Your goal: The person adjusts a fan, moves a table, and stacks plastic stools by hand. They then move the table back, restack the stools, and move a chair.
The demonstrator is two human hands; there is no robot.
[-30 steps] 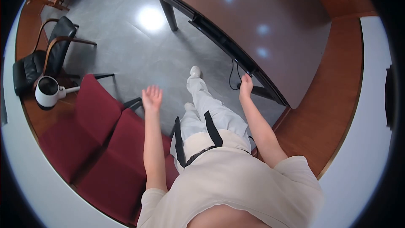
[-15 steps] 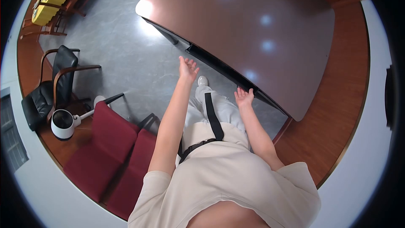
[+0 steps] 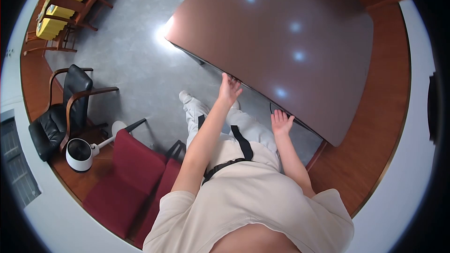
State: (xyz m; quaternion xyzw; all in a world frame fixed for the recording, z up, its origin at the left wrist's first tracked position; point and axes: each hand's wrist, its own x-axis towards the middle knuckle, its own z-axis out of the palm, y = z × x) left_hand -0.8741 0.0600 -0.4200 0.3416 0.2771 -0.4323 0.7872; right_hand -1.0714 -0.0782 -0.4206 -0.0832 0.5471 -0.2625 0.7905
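A large table with a glossy brown top [image 3: 262,37] stands ahead of me, its near edge running diagonally down to the right. My left hand [image 3: 229,90] is raised at this edge, fingers apart and palm turned inward, with nothing in it. Farther right along the same edge, my right hand [image 3: 282,123] is open, its palm facing up and its fingers stretched out right at the rim. The black drawer front under the edge is mostly hidden by the tabletop. A thin dark cable [image 3: 271,108] hangs near my right fingertips.
Maroon chairs [image 3: 136,164] stand close on my left. Beyond them are a white fan [image 3: 78,154] on a stand and a black armchair [image 3: 77,84]. Wooden chairs and a yellow-covered table [image 3: 51,28] are at the far left. Wood panelling [image 3: 379,126] lines the right wall.
The black drawer that stuck out from under the table edge has slid in beneath the tabletop. My left hand has moved right, up to the edge. One foot has shifted left.
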